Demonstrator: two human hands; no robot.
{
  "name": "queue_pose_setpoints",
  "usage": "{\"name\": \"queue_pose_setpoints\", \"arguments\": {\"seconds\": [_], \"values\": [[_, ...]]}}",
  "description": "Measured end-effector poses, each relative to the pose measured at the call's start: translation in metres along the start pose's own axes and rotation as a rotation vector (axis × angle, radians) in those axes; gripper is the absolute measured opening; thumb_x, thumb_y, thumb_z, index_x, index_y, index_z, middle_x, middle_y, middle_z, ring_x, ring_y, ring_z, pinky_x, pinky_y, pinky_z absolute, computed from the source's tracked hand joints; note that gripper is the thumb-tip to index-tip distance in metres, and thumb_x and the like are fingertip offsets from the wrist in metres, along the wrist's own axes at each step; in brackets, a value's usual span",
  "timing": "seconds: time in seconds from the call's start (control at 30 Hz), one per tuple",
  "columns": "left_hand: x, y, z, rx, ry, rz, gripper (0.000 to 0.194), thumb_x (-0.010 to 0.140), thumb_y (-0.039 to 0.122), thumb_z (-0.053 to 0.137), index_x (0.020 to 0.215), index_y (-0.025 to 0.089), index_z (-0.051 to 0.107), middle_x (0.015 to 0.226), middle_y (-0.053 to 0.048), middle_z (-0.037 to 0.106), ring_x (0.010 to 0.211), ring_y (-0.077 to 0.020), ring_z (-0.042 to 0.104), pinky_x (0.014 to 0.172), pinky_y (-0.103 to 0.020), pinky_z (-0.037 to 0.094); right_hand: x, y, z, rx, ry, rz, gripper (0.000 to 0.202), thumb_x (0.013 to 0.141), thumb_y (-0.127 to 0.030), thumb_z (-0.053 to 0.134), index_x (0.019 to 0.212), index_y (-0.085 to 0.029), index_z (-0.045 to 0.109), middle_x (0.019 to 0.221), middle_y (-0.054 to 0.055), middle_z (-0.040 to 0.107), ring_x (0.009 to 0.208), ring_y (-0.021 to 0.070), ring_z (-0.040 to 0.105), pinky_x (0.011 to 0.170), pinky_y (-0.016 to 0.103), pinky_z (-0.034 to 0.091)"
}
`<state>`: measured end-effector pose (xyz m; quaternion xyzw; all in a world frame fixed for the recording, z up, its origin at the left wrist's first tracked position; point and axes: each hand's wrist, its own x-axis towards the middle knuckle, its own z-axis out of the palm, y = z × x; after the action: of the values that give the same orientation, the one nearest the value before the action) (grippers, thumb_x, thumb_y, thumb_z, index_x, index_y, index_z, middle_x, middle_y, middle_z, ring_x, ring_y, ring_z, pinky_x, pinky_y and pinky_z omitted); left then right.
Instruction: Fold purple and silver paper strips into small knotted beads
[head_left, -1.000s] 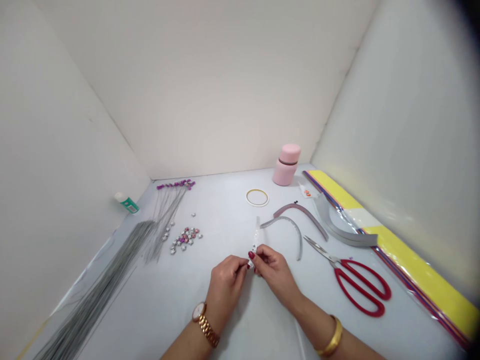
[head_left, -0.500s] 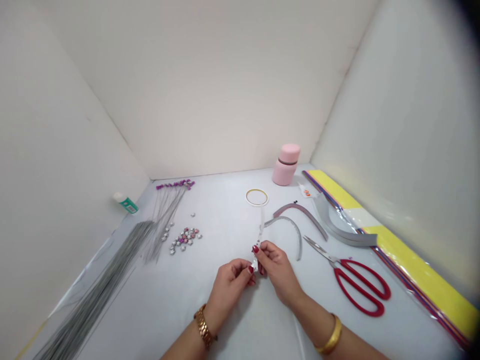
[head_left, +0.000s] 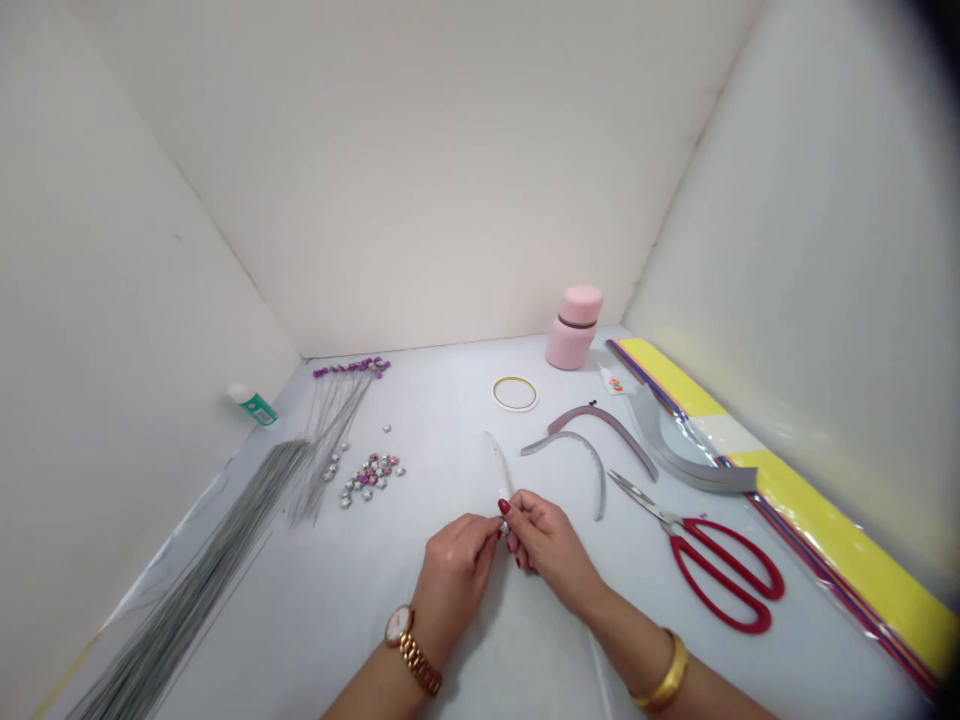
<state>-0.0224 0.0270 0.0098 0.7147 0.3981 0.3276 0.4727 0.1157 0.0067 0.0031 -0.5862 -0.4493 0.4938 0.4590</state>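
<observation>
Between the fingertips of both hands is the folded end of a narrow, pale paper strip [head_left: 499, 462]. My left hand [head_left: 456, 562] pinches that end from the left with thumb and forefinger. From the other side my right hand [head_left: 553, 548] closes on it, the thumb uppermost. The strip's free tail curves up and away from my hands over the table. Fingers cover most of the small fold. Right of my hands lie a curved silver strip bundle [head_left: 592, 462] and a pinkish one [head_left: 619, 432]. Small folded paper stars [head_left: 369, 478] are heaped to the left.
Red-handled scissors [head_left: 697, 540] lie at the right, beside wide grey strips [head_left: 690, 465] and packaged coloured sheets [head_left: 840, 530]. Behind stand a tape roll [head_left: 516, 408], a pink flask [head_left: 572, 340] and a small glue bottle [head_left: 615, 382]. Grey wires [head_left: 202, 560] and a green-white tube [head_left: 255, 405] lie left.
The strip's tail has swung left and now bends more. My left hand has turned, bringing the watch face into view, and the folded end is more hidden between my fingers.
</observation>
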Motion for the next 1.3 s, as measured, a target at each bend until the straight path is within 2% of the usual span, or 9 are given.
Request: {"name": "queue_pose_setpoints", "arguments": {"seconds": [0.13,0.27,0.43,0.6,0.77,0.83,1.03,1.17,1.3], "values": [[0.0006,0.0009,0.0007,-0.055,0.033,-0.053,0.015,0.077,0.021,0.052,0.078,0.02,0.066,0.077,-0.005,0.065,0.073,-0.0178,0.056,0.073,-0.028,0.04,-0.0027,-0.0005,0.0025,-0.072,0.056,-0.078,0.03,0.086,-0.038,0.041,0.063,-0.019,0.041,0.049,-0.006,0.044,0.041,0.0073,0.039,0.042,0.019,0.032],[0.004,-0.0009,0.0054,-0.192,0.058,-0.202,0.014,0.076,0.022,0.053,0.076,0.016,0.065,0.071,-0.005,0.066,0.066,-0.0167,0.058,0.063,-0.025,0.044,-0.0067,-0.0015,0.0029,-0.154,0.12,-0.172,0.027,0.086,-0.034,0.042,0.063,-0.019,0.043,0.051,-0.005,0.04,0.047,0.0093,0.037,0.047,0.021,0.031],[0.0095,-0.0006,0.0055,-0.409,-0.016,-0.361,0.01,0.072,0.02,0.057,0.07,0.011,0.062,0.061,-0.004,0.064,0.057,-0.0127,0.057,0.057,-0.022,0.044,-0.0082,-0.0025,0.0001,-0.218,0.141,-0.264,0.028,0.084,-0.032,0.045,0.059,-0.019,0.044,0.055,-0.004,0.038,0.053,0.011,0.037,0.055,0.024,0.031],[0.0091,0.0037,0.0019,-0.566,-0.112,-0.418,0.011,0.072,0.02,0.058,0.071,0.01,0.061,0.063,-0.006,0.064,0.057,-0.0117,0.058,0.058,-0.023,0.044,-0.0048,0.001,-0.0006,-0.187,0.121,-0.225,0.028,0.084,-0.036,0.044,0.061,-0.019,0.044,0.054,-0.004,0.039,0.051,0.0108,0.039,0.051,0.023,0.033],[0.0096,0.0014,0.0047,-0.572,-0.083,-0.371,0.012,0.072,0.023,0.059,0.072,0.01,0.06,0.063,-0.006,0.064,0.061,-0.0138,0.059,0.062,-0.025,0.045,-0.0014,0.0006,-0.0002,-0.091,0.033,-0.111,0.03,0.087,-0.041,0.037,0.067,-0.02,0.043,0.045,-0.007,0.041,0.041,0.0096,0.042,0.041,0.019,0.033],[0.01,0.0003,0.0064,-0.538,-0.067,-0.33,0.013,0.074,0.023,0.058,0.071,0.011,0.06,0.064,-0.006,0.065,0.062,-0.0148,0.06,0.062,-0.026,0.045,-0.0015,-0.0004,-0.0002,-0.07,0.022,-0.091,0.03,0.086,-0.043,0.039,0.067,-0.02,0.043,0.045,-0.007,0.042,0.041,0.0092,0.043,0.04,0.019,0.034],[0.0054,0.0008,0.007,-0.344,0.007,-0.196,0.011,0.077,0.021,0.053,0.083,0.015,0.061,0.073,-0.004,0.065,0.067,-0.0157,0.061,0.066,-0.027,0.047,-0.0031,0.0004,0.0015,-0.035,0.049,-0.048,0.029,0.083,-0.043,0.044,0.066,-0.019,0.044,0.046,-0.006,0.044,0.038,0.0078,0.04,0.038,0.018,0.032],[0.0016,0.001,0.0042,-0.183,0.05,-0.141,0.012,0.076,0.019,0.054,0.079,0.018,0.065,0.078,-0.004,0.066,0.072,-0.0169,0.059,0.069,-0.027,0.045,-0.0029,0.0026,0.0024,-0.015,0.064,-0.041,0.027,0.082,-0.042,0.046,0.067,-0.02,0.045,0.047,-0.007,0.043,0.038,0.0072,0.04,0.038,0.018,0.031],[0.0022,0.0014,0.0034,-0.128,0.051,-0.12,0.013,0.077,0.02,0.053,0.077,0.018,0.066,0.075,-0.004,0.067,0.07,-0.0167,0.06,0.067,-0.025,0.045,-0.0029,0.0026,0.0029,-0.01,0.074,-0.048,0.027,0.082,-0.042,0.047,0.067,-0.02,0.046,0.047,-0.006,0.044,0.038,0.0076,0.04,0.038,0.018,0.031]]}}
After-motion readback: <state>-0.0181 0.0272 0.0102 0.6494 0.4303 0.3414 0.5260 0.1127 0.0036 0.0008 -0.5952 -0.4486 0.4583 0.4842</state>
